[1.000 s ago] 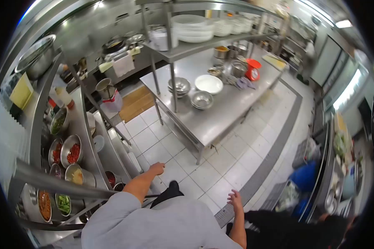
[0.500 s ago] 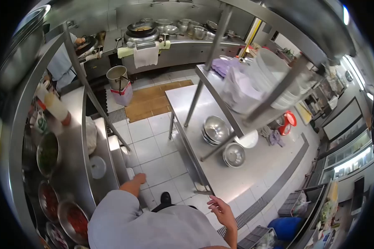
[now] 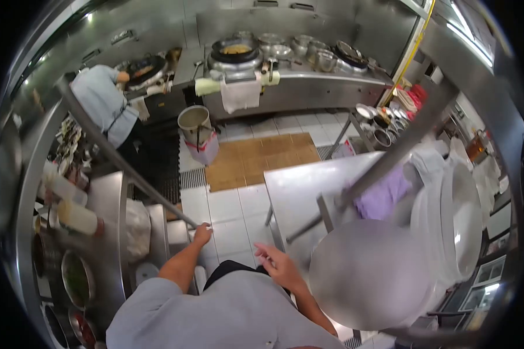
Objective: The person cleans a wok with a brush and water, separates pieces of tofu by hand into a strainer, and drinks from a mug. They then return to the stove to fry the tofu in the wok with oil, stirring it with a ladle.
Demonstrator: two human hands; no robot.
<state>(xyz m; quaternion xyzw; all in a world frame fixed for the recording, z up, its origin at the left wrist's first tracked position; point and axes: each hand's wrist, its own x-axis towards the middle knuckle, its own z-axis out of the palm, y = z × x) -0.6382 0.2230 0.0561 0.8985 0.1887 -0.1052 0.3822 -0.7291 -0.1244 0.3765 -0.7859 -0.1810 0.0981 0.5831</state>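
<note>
My left hand (image 3: pixel 201 234) hangs low by the edge of the steel counter (image 3: pixel 108 200) on my left, fingers loosely curled, holding nothing. My right hand (image 3: pixel 276 264) is raised in front of my waist with its fingers spread, empty, close to the near edge of the steel work table (image 3: pixel 300 189). A large blurred pale bowl (image 3: pixel 370 276) on the table's rack fills the lower right, right beside that hand. I wear a grey top.
Squeeze bottles (image 3: pixel 78 216) and bowls of ingredients (image 3: pixel 75 282) line the left counter. A person in grey (image 3: pixel 105 104) works at woks (image 3: pixel 236 49) along the back range. A lined bucket (image 3: pixel 197 131) and brown mat (image 3: pixel 262 157) lie on the tiled aisle.
My view has swung left and forward, down the aisle toward the range. My right hand rose and moved left toward the table edge. My left hand stayed low by the counter.
</note>
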